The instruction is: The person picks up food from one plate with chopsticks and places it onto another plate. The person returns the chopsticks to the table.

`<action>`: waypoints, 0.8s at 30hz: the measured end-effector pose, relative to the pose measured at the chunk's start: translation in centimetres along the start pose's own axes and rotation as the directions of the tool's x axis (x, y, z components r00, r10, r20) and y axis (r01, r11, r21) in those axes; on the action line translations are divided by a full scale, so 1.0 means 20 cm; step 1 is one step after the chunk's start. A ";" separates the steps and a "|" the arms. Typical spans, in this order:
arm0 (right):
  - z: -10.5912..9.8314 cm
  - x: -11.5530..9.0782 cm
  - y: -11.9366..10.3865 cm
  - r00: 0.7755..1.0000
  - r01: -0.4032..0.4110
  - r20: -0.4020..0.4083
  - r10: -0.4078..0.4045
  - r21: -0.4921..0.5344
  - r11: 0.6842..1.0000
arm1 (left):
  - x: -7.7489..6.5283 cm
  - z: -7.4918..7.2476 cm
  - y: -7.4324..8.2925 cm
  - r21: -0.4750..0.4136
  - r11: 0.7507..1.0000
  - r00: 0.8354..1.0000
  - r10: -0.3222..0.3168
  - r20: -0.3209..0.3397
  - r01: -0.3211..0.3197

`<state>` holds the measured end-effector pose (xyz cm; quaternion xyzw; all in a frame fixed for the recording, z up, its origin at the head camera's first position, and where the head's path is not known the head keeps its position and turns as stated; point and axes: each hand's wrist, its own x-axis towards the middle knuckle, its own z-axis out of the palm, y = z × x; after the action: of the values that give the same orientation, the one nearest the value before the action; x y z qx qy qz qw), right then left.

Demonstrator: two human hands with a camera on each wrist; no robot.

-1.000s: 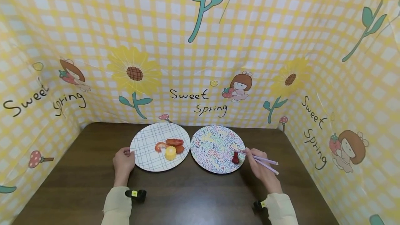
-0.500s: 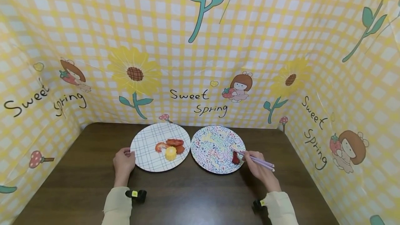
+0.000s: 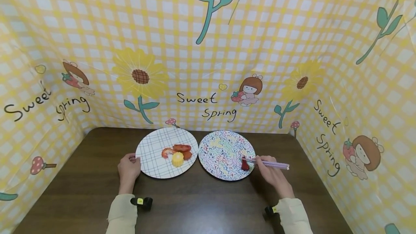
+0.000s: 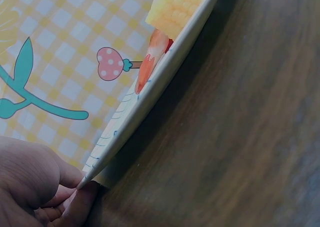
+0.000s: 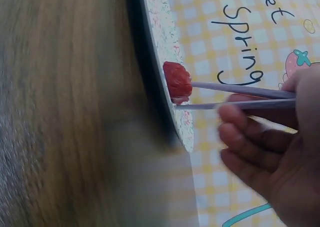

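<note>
My left hand [image 3: 128, 169] pinches the left rim of a white plate with blue grid lines [image 3: 149, 154], thumb above and fingers beneath. On it lie a shrimp [image 3: 167, 152], a yellow corn piece [image 3: 177, 159] and reddish-brown food pieces [image 3: 182, 148]. My right hand [image 3: 272, 174] grips a pair of lilac chopsticks [image 3: 274, 164] over the right side of a colourfully speckled plate [image 3: 221, 154]. Their tips reach a dark red food piece [image 3: 245, 164], narrow at its far end and wider near me. In the right wrist view, the tips are right at this red piece [image 5: 177, 82].
Both plates stand side by side at the back of a dark brown wooden table [image 3: 195, 205], their rims meeting. A yellow checked cloth [image 3: 201, 64] with printed flowers encloses the back and sides. A black camera strap [image 3: 143, 203] sits at each wrist.
The chopsticks' rear ends have drawn together and the shafts have swung to lie flatter, tips still at the red piece. The left hand and both plates have stayed put.
</note>
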<state>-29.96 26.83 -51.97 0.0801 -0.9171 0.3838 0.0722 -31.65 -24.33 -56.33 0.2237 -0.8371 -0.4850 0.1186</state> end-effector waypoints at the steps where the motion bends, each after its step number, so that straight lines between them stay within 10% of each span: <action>1: 0.00 0.00 0.00 0.999 -0.028 0.023 0.028 -0.002 1.000 | 0.00 0.00 0.00 0.001 1.000 1.000 0.002 -0.003 -0.002; 5: 0.01 0.02 0.00 0.995 -0.050 0.085 0.049 0.019 0.999 | 0.00 -0.01 0.00 0.005 1.000 1.000 0.015 -0.016 -0.015; 12: 0.06 0.02 -0.01 0.984 0.178 0.008 -0.179 0.025 0.984 | 0.00 -0.01 0.01 -0.002 1.000 1.000 0.007 -0.005 -0.007; 24: 0.10 0.05 -0.08 0.834 0.517 -0.189 -0.519 -0.063 0.854 | 0.00 -0.01 0.00 0.003 1.000 1.000 -0.001 0.000 0.001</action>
<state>-30.68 24.12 -52.13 0.2860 -0.8511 0.3517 0.2648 -31.63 -24.45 -56.25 0.2244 -0.8377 -0.4838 0.1178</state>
